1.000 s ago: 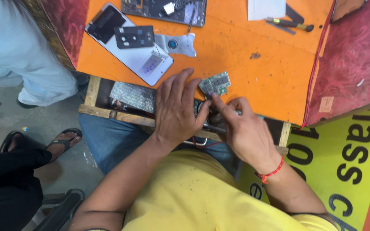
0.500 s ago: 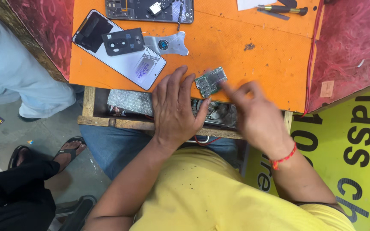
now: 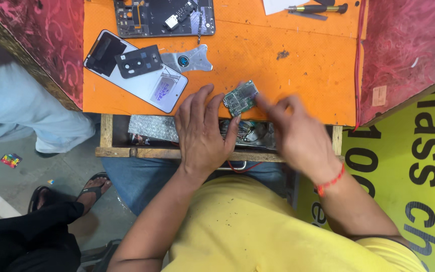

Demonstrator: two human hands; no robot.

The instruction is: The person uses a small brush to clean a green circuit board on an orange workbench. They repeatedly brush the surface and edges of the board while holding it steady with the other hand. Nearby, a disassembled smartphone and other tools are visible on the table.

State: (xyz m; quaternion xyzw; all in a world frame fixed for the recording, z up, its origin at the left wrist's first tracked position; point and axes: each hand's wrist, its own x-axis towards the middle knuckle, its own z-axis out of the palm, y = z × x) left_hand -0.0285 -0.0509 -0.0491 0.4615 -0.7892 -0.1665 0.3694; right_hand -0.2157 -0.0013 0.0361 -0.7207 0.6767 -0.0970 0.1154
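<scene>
Both hands (right blurred, left) touch the green circuit board.

A small phone repair stall or workshop, seen from above. An orange work mat covers a bench, with worn red patterned panels to its left and right. On the far edge of the mat lies an opened phone frame with its insides exposed; nearer and to the left lies a detached phone screen with a dark camera cover and a metal shield plate beside it. A screwdriver rests at the far right. A small green circuit board sits near the mat's near edge. Below the bench, an open wooden drawer holds parts. A bare concrete floor lies to the left.
</scene>
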